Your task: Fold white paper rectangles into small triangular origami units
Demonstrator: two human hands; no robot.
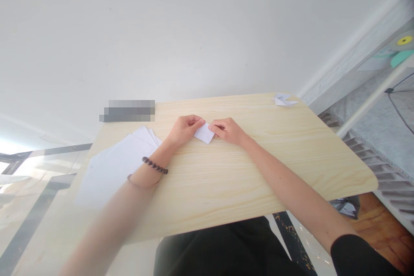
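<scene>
A small folded piece of white paper [205, 134] is held between my two hands, just above or on the wooden table. My left hand [186, 128] pinches its upper left edge with the thumb on top. At its upper right corner, my right hand [227, 130] grips with thumb and curled fingers. The fingertips behind the paper are hidden. Several white paper sheets [113, 167] lie fanned out beneath and beside my left forearm. A folded white paper figure [284, 100] rests at the far right corner of the table.
The light wooden table [291, 155] has a rounded right corner and stands against a pale wall [207, 39]. A blurred-out grey block [129, 111] covers something at the back left. Beyond the right edge are a white pole [365, 105] and a dark bag [347, 206] on the floor.
</scene>
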